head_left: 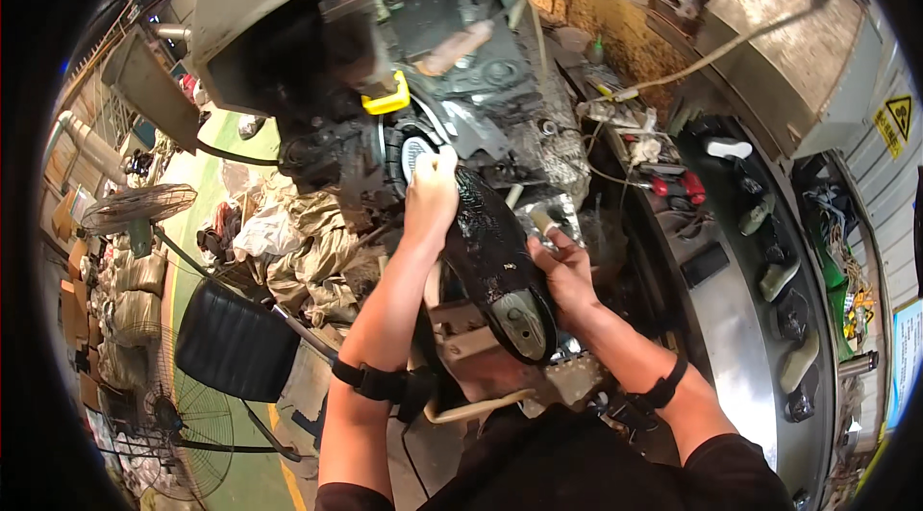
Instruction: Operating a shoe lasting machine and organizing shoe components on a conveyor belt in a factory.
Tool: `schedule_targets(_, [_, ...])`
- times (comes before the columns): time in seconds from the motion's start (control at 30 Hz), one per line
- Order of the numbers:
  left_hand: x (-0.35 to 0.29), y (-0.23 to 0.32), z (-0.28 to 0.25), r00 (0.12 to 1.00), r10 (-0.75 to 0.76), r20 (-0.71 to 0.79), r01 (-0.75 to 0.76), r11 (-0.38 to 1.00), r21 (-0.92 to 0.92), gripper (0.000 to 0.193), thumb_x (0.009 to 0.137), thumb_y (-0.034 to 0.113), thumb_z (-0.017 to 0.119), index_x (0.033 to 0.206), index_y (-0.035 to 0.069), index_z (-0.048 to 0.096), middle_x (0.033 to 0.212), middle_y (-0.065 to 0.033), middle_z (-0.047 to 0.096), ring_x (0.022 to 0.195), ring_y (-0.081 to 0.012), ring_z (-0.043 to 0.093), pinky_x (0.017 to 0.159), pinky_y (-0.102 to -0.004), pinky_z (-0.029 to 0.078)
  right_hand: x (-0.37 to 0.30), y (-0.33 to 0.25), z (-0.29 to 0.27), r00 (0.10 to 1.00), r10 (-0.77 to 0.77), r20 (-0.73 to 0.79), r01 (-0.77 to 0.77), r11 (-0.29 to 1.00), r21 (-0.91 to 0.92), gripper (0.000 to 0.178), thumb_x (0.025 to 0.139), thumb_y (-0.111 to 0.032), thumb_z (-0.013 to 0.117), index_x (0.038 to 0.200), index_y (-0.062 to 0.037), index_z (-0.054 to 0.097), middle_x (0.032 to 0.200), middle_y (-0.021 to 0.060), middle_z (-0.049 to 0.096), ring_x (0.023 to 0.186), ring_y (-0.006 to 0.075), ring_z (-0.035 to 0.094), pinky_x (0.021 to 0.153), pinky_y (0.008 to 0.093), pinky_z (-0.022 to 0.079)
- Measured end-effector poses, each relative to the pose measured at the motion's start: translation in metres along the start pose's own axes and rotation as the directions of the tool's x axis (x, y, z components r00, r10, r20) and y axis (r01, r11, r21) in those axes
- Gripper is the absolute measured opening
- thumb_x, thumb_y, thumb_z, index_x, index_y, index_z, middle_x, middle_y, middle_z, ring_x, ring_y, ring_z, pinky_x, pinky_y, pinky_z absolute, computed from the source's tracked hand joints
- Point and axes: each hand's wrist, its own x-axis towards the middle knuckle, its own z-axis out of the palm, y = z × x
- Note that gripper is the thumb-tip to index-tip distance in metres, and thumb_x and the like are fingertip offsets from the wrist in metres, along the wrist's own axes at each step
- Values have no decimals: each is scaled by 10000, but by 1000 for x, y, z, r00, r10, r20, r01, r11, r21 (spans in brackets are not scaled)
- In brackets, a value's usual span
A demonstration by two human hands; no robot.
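A black shoe upper point(490, 237) is stretched over a last point(522, 319), whose grey-green heel end with a hole shows toward me. My left hand point(435, 192) is closed at the upper's far end, its fingertips partly hidden. Just beyond that fist is a pale ridged oval piece point(413, 155) inside a dark rim on the machine. My right hand point(565, 273) has curled fingers and lies against the upper's right side. From those fingers sticks a short pale rounded piece point(544, 221), like a handle end; what it belongs to is hidden.
A grimy machine point(481, 69) with a yellow part point(387, 96) stands under a beige hood ahead. Right, a metal conveyor point(716, 319) carries several lasts and shoes. Left are a black padded seat point(236, 343), fans point(139, 208) and crumpled sacking point(308, 242).
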Motion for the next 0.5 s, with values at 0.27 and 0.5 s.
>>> schedule_targets(0.27, [3,-37,-75,946,-94,312,319,457,-830,491,1006,449,509,1248,35,615,1184,-101,672,1045,-223,651,929,-369,515,60,36,75,996,88,32,-90,991,101,532,985,-116,612,1470,-93,395,1127,120,658,932,175,660,788,327,575])
schedule_targets(0.5, [-5,-88,-54,885,-400,240,414,435,-800,405,989,378,590,1213,46,642,1184,-75,680,997,-227,659,897,-349,520,116,72,82,988,121,-97,-101,977,190,603,977,-77,618,1492,-65,305,1069,128,668,893,182,669,767,346,580])
